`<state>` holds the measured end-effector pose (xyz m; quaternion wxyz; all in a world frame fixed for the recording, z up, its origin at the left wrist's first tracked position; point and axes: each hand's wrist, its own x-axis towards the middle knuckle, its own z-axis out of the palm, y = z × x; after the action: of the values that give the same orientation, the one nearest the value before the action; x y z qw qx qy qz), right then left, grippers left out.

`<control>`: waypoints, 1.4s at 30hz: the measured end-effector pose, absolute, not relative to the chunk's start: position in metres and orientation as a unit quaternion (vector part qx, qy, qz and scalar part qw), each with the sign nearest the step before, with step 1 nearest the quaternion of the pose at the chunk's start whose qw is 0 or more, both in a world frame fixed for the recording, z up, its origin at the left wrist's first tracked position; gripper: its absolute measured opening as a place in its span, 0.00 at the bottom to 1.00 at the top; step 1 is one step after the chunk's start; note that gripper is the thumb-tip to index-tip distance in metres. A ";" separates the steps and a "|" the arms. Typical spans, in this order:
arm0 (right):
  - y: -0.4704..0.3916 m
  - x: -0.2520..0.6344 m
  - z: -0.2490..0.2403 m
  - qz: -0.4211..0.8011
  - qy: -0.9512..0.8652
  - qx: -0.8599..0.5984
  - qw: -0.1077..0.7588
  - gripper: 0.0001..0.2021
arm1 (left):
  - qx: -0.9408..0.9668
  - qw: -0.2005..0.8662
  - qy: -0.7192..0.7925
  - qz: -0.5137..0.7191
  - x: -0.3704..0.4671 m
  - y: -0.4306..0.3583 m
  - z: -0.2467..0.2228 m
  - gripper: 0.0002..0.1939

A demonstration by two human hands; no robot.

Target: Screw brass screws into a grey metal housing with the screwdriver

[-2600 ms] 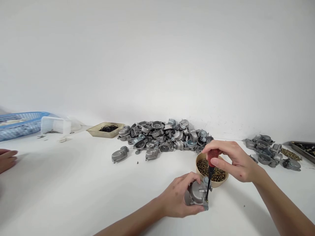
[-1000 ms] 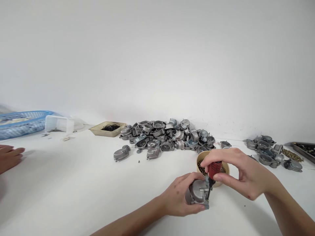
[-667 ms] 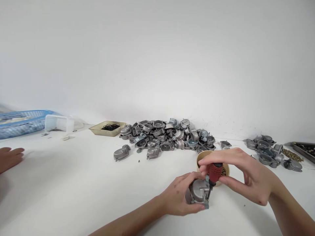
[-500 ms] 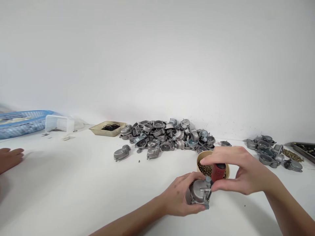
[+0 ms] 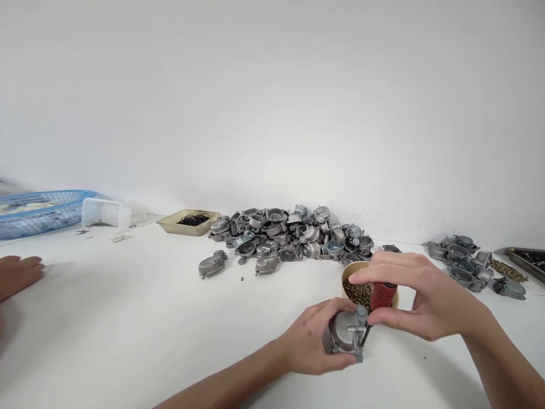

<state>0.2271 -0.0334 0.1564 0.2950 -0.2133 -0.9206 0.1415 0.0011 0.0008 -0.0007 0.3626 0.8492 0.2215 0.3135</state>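
Note:
My left hand (image 5: 313,339) is wrapped round a grey cast-metal float bowl (image 5: 347,332), its domed side turned up toward me. A red-handled screwdriver (image 5: 382,295) is gripped in my right hand (image 5: 421,298), between the fingers and the thumb. Its thin shaft slants down to the right edge of the bowl; the tip is too small to make out. Just behind both hands stands a round yellowish tub (image 5: 348,272) of small brass-coloured screws (image 5: 356,293), partly covered by my right hand and the screwdriver.
A heap of similar metal bowls (image 5: 276,230) lies along the wall, with a smaller heap (image 5: 460,258) at right beside loose screws (image 5: 508,270) and a dark tray (image 5: 530,260). Leftward are a tray of black rings (image 5: 189,229), a blue basket (image 5: 46,218) and another person's hand (image 5: 19,276).
My right hand and the screwdriver handle have shifted very slightly to the right. The whole view has drifted a little; my left hand keeps its hold on the bowl.

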 end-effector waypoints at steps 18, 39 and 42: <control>-0.029 0.225 0.157 0.267 -0.894 -0.141 0.330 0.17 | 0.852 0.357 0.215 0.318 0.001 0.002 -0.004 0.35; -0.024 0.228 0.154 0.290 -0.884 -0.141 0.339 0.17 | 0.850 0.355 0.210 0.328 0.002 0.003 -0.007 0.33; -0.020 0.229 0.152 0.226 -0.891 -0.138 0.368 0.16 | 0.851 0.353 0.204 0.331 0.003 0.003 -0.007 0.34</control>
<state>0.2290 -0.0203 0.1518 0.3680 -0.1384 -0.8912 0.2262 0.0026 0.0030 -0.0073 0.3533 0.8509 0.2040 0.3309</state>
